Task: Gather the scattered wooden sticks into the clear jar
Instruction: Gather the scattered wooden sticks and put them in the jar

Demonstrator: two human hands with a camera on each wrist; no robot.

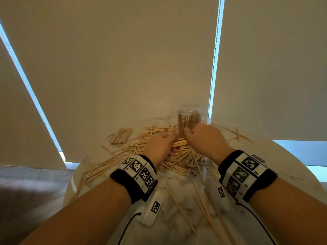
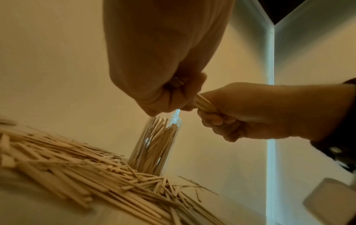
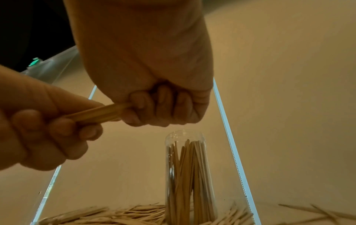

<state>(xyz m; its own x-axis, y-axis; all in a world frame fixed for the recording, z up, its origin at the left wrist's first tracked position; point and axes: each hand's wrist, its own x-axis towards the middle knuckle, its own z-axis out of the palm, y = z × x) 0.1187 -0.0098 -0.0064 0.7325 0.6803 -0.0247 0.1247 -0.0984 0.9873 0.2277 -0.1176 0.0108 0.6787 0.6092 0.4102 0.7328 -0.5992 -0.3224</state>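
Left of the clear jar [image 1: 189,119], a loose heap of wooden sticks [image 1: 134,147] lies scattered on the marble table [image 1: 177,214], with a neat stack [image 1: 121,136] farther left. In front of the jar, the left hand [image 1: 160,147] and right hand [image 1: 205,138] each hold one end of a small bundle [image 1: 180,143], both grips curled tight round it, probably to square the sticks so they drop upright into the partly filled jar. Right of the jar, a few stray sticks [image 1: 238,134] remain.

Indoor domestic-type room: round marble-pattern table [image 1: 177,218], wood-plank floor [image 1: 35,188], cream roller blinds [image 1: 123,68] with bead chain [image 1: 215,55] covering windows.
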